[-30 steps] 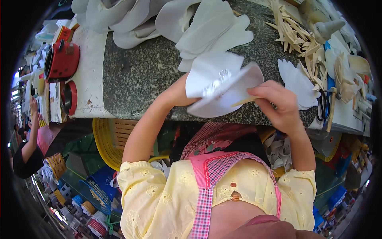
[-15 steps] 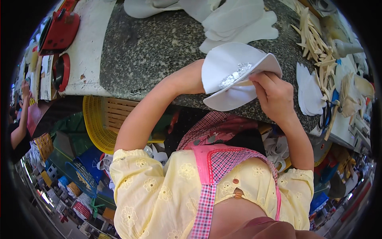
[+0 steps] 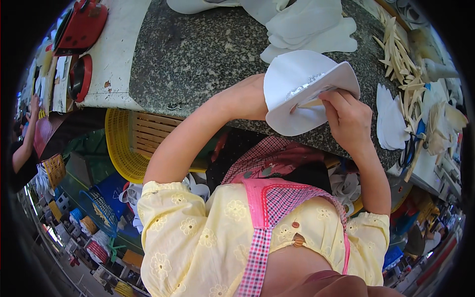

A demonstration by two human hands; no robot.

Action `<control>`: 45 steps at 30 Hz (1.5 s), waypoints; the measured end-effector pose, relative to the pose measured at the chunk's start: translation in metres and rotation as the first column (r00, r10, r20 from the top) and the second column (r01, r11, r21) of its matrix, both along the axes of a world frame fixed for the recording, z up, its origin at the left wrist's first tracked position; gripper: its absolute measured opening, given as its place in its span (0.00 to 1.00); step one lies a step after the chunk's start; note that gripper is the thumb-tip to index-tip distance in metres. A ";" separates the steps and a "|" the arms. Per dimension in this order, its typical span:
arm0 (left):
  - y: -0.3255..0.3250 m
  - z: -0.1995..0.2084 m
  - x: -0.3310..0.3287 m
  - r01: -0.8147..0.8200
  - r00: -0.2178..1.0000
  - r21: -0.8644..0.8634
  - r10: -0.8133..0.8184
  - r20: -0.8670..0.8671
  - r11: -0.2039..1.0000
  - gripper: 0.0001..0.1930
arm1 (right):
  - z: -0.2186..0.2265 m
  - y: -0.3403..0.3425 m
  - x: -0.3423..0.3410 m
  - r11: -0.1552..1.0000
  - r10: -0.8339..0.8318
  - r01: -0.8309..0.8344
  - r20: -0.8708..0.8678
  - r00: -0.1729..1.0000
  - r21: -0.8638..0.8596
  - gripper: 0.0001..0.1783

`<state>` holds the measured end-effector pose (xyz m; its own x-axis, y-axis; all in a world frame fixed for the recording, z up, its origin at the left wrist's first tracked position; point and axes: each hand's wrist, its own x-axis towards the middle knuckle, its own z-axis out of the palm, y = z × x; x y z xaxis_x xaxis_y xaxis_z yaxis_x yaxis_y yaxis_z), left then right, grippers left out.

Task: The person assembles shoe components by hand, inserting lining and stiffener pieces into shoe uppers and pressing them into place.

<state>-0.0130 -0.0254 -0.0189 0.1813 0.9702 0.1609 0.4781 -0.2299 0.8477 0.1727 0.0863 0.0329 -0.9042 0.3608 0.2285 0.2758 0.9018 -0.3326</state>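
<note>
A white curved piece (image 3: 292, 69), shaped like a slipper part with a silvery sparkling decoration (image 3: 304, 86), is held up over the table's near edge. My left hand (image 3: 251, 96) grips it from behind at its left side; the fingers are hidden by the piece. Closed in a pinch at the right side, my right hand (image 3: 346, 116) has its fingertips at the fold between the upper and lower white flaps. A small pale strip (image 3: 312, 103) shows between the flaps beside these fingertips; whether they hold it or the flap's edge is hard to tell.
White sole-shaped sheets (image 3: 309, 29) lie in a pile on the speckled stone tabletop (image 3: 193, 59). To the right are more white pieces (image 3: 390, 119), cream strips (image 3: 396, 54) and blue-handled scissors (image 3: 409, 148). A yellow basket (image 3: 113, 148) stands below; a red holder (image 3: 91, 29) sits far left.
Both hands have tilted the white piece, so its silvery decoration shows narrower and the hollow between the flaps shows more. The view has shifted slightly.
</note>
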 end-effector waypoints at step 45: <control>0.033 0.020 0.021 0.042 0.969 0.296 0.033 -0.245 0.954 0.19 | -0.039 0.023 0.017 0.999 -0.011 0.001 -0.218 0.976 -0.048 0.09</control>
